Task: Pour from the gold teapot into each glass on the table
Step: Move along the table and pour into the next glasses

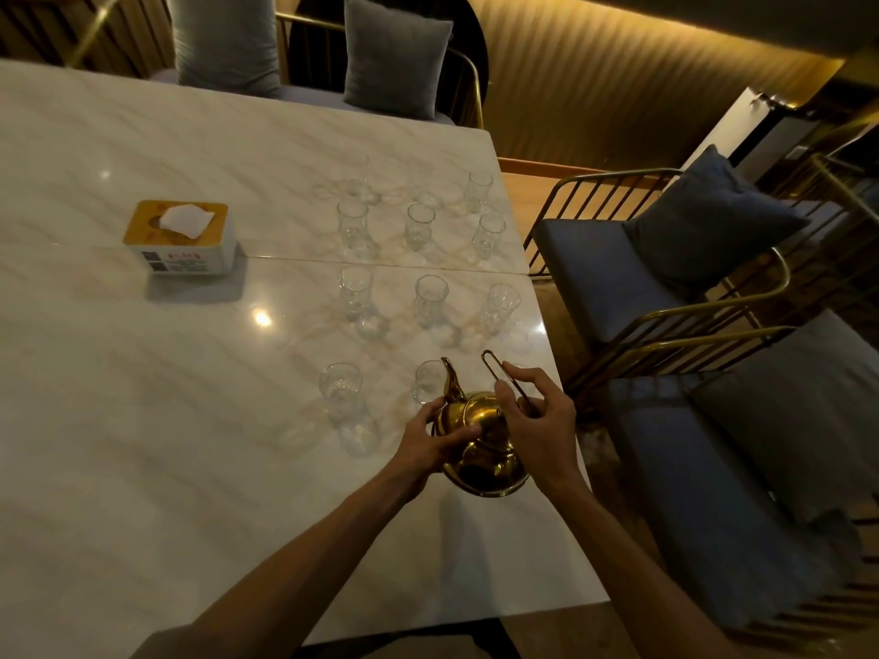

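The gold teapot [480, 449] stands on the marble table [142, 420] near its right edge, spout pointing away toward a clear glass [429, 386]. My left hand [430, 439] presses against the pot's left side and lid. My right hand [532, 420] pinches the thin wire handle [494, 368], which stands upright. Several clear glasses stand in rows beyond the pot; the nearest row includes a glass [341, 392] at the left, and one at the right is mostly hidden behind my right hand. I cannot tell whether any glass holds liquid.
A tissue box [183, 240] with a wooden top sits on the table's left part. Gold-framed chairs with blue cushions [632, 278] stand close to the table's right edge. More chairs with grey pillows [395, 54] line the far side.
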`<action>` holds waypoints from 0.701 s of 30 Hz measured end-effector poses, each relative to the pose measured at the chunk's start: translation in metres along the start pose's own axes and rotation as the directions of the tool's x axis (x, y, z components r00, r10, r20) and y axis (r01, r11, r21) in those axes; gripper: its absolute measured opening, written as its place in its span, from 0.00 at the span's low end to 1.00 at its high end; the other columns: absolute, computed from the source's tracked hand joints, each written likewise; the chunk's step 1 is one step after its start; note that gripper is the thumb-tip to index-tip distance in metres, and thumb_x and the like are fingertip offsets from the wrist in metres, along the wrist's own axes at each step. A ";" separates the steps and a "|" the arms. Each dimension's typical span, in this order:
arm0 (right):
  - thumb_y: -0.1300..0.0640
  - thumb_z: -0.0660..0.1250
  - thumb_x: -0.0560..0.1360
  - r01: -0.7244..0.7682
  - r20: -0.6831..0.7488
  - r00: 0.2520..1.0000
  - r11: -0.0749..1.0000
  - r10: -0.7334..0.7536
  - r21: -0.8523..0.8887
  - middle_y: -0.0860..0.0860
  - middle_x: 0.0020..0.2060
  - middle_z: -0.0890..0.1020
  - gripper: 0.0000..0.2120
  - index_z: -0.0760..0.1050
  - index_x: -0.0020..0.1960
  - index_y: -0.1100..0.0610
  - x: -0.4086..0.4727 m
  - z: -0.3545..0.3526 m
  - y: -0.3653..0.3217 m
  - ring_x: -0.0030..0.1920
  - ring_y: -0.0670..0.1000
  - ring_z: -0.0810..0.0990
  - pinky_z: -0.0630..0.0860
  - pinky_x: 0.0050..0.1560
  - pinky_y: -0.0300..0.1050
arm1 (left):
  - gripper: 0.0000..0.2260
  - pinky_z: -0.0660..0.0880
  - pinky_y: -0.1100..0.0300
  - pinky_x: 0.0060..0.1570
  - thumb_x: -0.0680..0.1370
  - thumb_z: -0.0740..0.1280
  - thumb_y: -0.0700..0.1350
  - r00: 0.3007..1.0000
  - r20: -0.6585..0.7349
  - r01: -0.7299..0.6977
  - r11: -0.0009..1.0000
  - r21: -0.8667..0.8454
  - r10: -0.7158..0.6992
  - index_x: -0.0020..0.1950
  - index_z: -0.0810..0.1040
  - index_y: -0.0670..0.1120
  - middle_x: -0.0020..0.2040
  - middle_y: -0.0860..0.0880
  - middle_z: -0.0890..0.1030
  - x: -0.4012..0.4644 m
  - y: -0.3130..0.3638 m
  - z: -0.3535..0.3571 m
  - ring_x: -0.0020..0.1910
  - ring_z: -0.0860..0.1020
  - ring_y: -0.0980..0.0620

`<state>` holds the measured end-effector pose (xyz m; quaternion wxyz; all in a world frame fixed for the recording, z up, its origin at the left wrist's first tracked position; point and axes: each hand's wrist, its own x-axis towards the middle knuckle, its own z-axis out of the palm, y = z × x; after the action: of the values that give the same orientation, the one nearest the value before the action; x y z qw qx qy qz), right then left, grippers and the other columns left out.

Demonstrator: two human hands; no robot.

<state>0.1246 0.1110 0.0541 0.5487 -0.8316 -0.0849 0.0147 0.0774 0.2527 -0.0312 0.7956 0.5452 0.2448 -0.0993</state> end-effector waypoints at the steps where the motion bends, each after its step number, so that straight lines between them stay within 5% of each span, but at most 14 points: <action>1: 0.55 0.71 0.78 0.010 -0.003 1.000 1.000 -0.010 0.007 0.45 0.60 0.82 0.11 0.77 0.59 0.46 -0.001 0.002 -0.002 0.46 0.54 0.85 0.86 0.46 0.53 | 0.38 0.80 0.61 0.36 0.68 0.79 0.49 1.000 -0.010 -0.019 1.000 0.006 0.019 0.75 0.66 0.51 0.71 0.49 0.69 -0.001 0.001 -0.002 0.60 0.76 0.46; 5: 0.56 0.71 0.78 0.038 0.004 0.999 0.999 -0.038 0.029 0.52 0.54 0.84 0.11 0.78 0.59 0.47 -0.001 0.013 -0.012 0.41 0.49 0.84 0.85 0.43 0.47 | 0.36 0.82 0.56 0.45 0.67 0.80 0.50 0.995 -0.049 -0.081 0.996 0.028 0.083 0.71 0.69 0.53 0.67 0.52 0.70 -0.005 0.006 -0.016 0.64 0.74 0.45; 9: 0.58 0.71 0.77 0.073 0.034 0.997 0.996 -0.075 0.058 0.40 0.53 0.83 0.12 0.78 0.60 0.52 -0.002 0.028 -0.025 0.43 0.50 0.86 0.85 0.42 0.43 | 0.45 0.77 0.41 0.61 0.59 0.82 0.58 0.990 -0.091 -0.104 0.994 0.031 0.107 0.73 0.68 0.53 0.69 0.51 0.70 -0.009 0.009 -0.032 0.67 0.72 0.43; 15: 0.61 0.70 0.77 0.169 0.091 0.981 0.984 -0.174 0.064 0.39 0.55 0.80 0.10 0.77 0.58 0.53 -0.002 0.051 -0.037 0.47 0.40 0.85 0.81 0.39 0.33 | 0.42 0.77 0.41 0.62 0.62 0.82 0.56 0.984 -0.138 -0.117 0.993 -0.011 0.114 0.73 0.69 0.53 0.68 0.51 0.71 -0.019 0.013 -0.058 0.65 0.74 0.44; 21: 0.60 0.70 0.78 0.135 0.165 0.976 0.989 -0.145 0.066 0.40 0.57 0.81 0.10 0.77 0.58 0.49 -0.003 0.074 -0.038 0.46 0.49 0.87 0.84 0.41 0.40 | 0.40 0.78 0.43 0.59 0.63 0.80 0.53 0.979 -0.187 -0.097 0.994 -0.044 0.087 0.73 0.69 0.52 0.65 0.52 0.72 -0.029 0.014 -0.076 0.63 0.75 0.45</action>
<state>0.1083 0.1923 0.0593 0.5616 -0.8040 -0.1892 0.0489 0.0370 0.3243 -0.0272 0.7874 0.5415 0.2946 -0.0049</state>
